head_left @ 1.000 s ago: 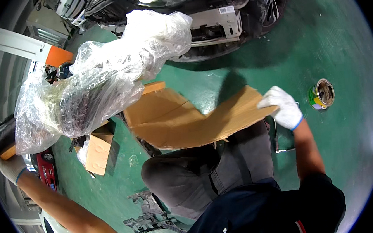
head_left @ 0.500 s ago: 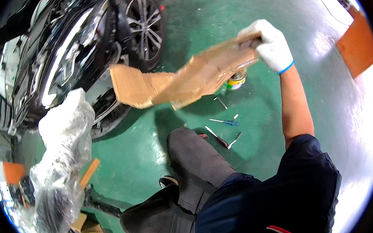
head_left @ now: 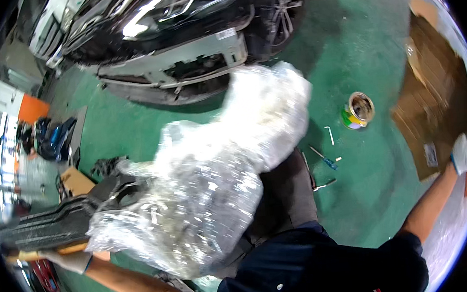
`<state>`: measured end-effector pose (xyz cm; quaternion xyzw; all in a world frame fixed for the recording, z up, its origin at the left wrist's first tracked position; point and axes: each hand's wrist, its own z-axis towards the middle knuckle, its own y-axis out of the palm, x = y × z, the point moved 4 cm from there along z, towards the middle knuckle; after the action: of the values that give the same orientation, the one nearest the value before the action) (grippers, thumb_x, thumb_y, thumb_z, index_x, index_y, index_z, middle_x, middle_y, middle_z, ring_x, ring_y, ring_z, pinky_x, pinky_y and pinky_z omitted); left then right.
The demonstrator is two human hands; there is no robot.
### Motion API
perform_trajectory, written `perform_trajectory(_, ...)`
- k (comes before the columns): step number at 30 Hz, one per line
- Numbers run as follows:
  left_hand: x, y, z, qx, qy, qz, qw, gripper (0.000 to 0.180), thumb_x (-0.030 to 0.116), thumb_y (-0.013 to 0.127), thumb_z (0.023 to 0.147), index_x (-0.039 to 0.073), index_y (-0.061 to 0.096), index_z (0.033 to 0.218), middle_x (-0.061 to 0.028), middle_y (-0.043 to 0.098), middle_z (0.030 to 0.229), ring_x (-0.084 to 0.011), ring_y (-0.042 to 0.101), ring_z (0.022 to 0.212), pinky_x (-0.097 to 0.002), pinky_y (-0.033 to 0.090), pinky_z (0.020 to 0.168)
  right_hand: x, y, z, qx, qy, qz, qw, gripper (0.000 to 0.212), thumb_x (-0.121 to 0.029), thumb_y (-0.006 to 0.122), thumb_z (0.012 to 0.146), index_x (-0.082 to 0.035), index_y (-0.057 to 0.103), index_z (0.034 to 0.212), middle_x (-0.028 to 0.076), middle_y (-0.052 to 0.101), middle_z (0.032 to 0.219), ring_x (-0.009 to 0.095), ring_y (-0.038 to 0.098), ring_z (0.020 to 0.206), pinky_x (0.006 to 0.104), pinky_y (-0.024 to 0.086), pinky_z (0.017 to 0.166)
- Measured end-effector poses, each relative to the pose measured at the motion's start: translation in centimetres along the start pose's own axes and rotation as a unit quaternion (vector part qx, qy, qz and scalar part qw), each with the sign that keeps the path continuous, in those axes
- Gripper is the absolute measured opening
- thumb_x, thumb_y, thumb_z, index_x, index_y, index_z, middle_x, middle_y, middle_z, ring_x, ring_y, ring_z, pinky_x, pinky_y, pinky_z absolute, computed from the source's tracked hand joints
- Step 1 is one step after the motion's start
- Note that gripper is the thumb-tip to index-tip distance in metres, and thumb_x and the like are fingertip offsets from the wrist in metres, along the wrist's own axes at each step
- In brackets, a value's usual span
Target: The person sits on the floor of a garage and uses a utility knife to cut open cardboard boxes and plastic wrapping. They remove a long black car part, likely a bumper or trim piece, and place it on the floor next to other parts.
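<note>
At the far right my right hand point(head_left: 466, 155), in a white work glove, grips the lower edge of a large creased cardboard sheet point(head_left: 432, 94). My left hand point(head_left: 71, 262), also gloved, reaches out at the lower left against a tan strip point(head_left: 52, 251) beneath a long black panel point(head_left: 47, 221). Its fingers are blurred and partly hidden, so their grip is unclear. Between my arms a bulky bundle in clear plastic wrap point(head_left: 204, 187) covers much of my legs. What lies inside the wrap is hard to make out.
Ahead stands a black car with its bumper cover off, showing a grey front beam point(head_left: 183, 62). On the green floor are an open can point(head_left: 360, 108), a hex key point(head_left: 329, 135), a blue screwdriver point(head_left: 325, 158) and another tool point(head_left: 324, 185). Parts lie at left point(head_left: 54, 138).
The view has turned left. My right hand has carried the cardboard from over the can out to the far right. My left hand has come into view, and the wrapped bundle now shows mid-picture.
</note>
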<state>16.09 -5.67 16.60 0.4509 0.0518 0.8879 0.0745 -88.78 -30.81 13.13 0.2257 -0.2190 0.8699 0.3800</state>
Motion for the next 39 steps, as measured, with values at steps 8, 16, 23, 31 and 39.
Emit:
perform_trajectory(8, -8.8, 2.7, -5.0, -0.079, -0.100, -0.179, 0.976, 0.069, 0.056, 0.030, 0.117, 0.009, 0.032, 0.168, -0.0142, 0.039, 0.172, -0.0332, 0.038, 0.157, -0.0513, 0.032, 0.130, -11.7, 5.5, -22.0, -0.493, 0.146, 0.321, 0.795, 0.052, -0.005, 0.064, 0.093, -0.007, 0.068, 0.145, 0.023, 0.075, 0.131, 0.036, 0.074, 0.119, 0.0444, 0.057, 0.104)
perform_trajectory(16, -13.1, 8.2, -13.9, -0.116, -0.235, -0.286, 0.922, 0.099, 0.076, 0.051, 0.104, 0.005, 0.033, 0.170, -0.0190, 0.042, 0.171, -0.0375, 0.042, 0.156, -0.0563, 0.036, 0.129, -27.2, -21.8, 2.0, -0.332, 0.053, 0.787, 0.517, 0.060, -0.028, 0.080, 0.093, -0.005, 0.066, 0.146, 0.019, 0.066, 0.146, 0.034, 0.061, 0.136, 0.0464, 0.046, 0.117)
perform_trajectory(23, -17.9, 12.5, -16.3, -0.254, -0.379, -0.415, 0.787, 0.128, 0.102, 0.043, 0.083, 0.006, 0.034, 0.169, -0.0260, 0.034, 0.173, -0.0479, 0.037, 0.157, -0.0649, 0.027, 0.132, -32.5, -28.8, 3.4, -0.232, -0.332, 0.718, 0.566, 0.113, -0.044, 0.101, 0.051, -0.014, 0.058, 0.151, 0.023, 0.056, 0.149, 0.047, 0.053, 0.136, 0.0586, 0.045, 0.114)
perform_trajectory(31, -27.8, 12.5, -21.6, -0.156, -0.547, -0.399, 0.719, 0.109, 0.097, 0.037, 0.091, 0.011, 0.052, 0.156, -0.0250, 0.055, 0.157, -0.0485, 0.054, 0.139, -0.0643, 0.040, 0.124, -31.1, -31.7, 3.4, -0.274, -0.404, 0.655, 0.577, 0.108, -0.048, 0.102, 0.047, -0.013, 0.065, 0.142, 0.017, 0.061, 0.118, 0.040, 0.059, 0.108, 0.0523, 0.050, 0.093)
perform_trajectory(39, -31.4, 9.0, -26.7, -0.193, -0.682, -0.222, 0.669, 0.090, 0.081, 0.037, 0.105, 0.011, 0.049, 0.160, -0.0134, 0.055, 0.162, -0.0405, 0.053, 0.146, -0.0602, 0.042, 0.124, -32.8, -32.2, 2.1, -0.441, -0.420, 0.579, 0.542, 0.078, -0.042, 0.096, 0.068, -0.008, 0.069, 0.132, 0.013, 0.069, 0.089, 0.034, 0.069, 0.080, 0.0488, 0.053, 0.068)
